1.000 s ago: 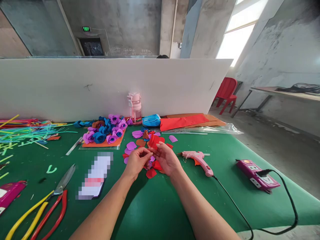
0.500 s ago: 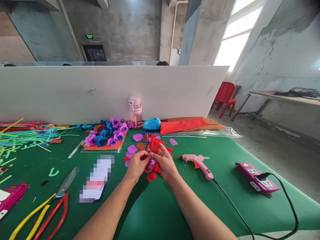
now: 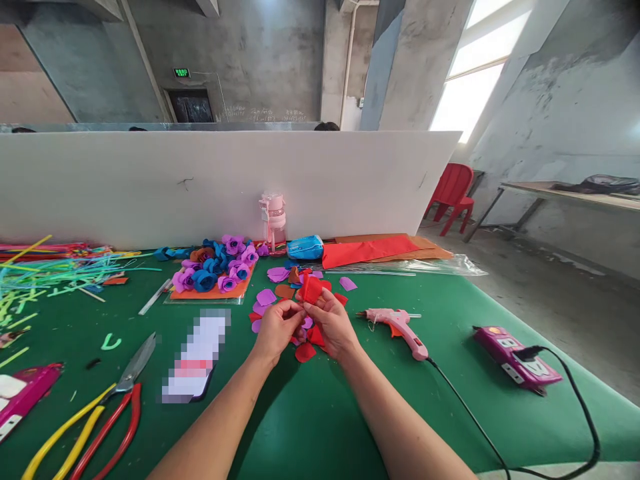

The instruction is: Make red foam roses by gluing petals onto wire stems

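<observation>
Above the middle of the green table, a red flower piece (image 3: 313, 289), apparently thin sheet material, stands up between my hands. My right hand (image 3: 331, 323) is closed around its lower part with thumb and fingers. The fingertips of my left hand (image 3: 278, 331) pinch at the base of the same piece, and the exact spot they grip is partly hidden. Under and around both hands lie loose purple petals (image 3: 266, 297), red petals (image 3: 305, 352) and brown petals (image 3: 284, 291). A pink glue gun (image 3: 400, 327) rests to the right of my right hand.
Finished purple and blue flowers (image 3: 220, 267) sit at the back left, beside a pink bottle (image 3: 274, 220) and a blue packet (image 3: 305, 247). Scissors (image 3: 131, 373), a phone (image 3: 197, 357) and colored strips (image 3: 55, 270) lie left. A power strip (image 3: 515, 357) with a cable is right.
My hands keep nearly the same hold on the red flower piece. The whole view has shifted very slightly; nothing on the table has visibly moved.
</observation>
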Action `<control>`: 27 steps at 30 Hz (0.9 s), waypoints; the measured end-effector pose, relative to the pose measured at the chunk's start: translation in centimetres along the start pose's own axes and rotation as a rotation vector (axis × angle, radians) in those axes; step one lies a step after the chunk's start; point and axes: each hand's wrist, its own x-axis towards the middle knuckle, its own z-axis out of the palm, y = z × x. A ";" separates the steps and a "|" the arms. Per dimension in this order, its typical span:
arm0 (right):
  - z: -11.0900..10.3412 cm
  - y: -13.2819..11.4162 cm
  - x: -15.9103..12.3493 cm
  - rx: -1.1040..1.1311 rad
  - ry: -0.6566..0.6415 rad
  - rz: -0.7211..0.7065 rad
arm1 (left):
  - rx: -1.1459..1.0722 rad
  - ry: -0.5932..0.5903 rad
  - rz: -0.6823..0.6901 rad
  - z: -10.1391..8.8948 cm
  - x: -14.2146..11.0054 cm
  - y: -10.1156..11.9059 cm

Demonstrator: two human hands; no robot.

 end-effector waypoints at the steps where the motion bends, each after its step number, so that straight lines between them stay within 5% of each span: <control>1: 0.0 -0.1 0.0 0.002 -0.012 0.007 | -0.003 -0.001 -0.002 0.0 0.0 0.0; 27: -0.8 -1.7 0.4 -0.034 0.122 0.035 | 0.088 -0.054 0.019 0.2 -0.4 0.5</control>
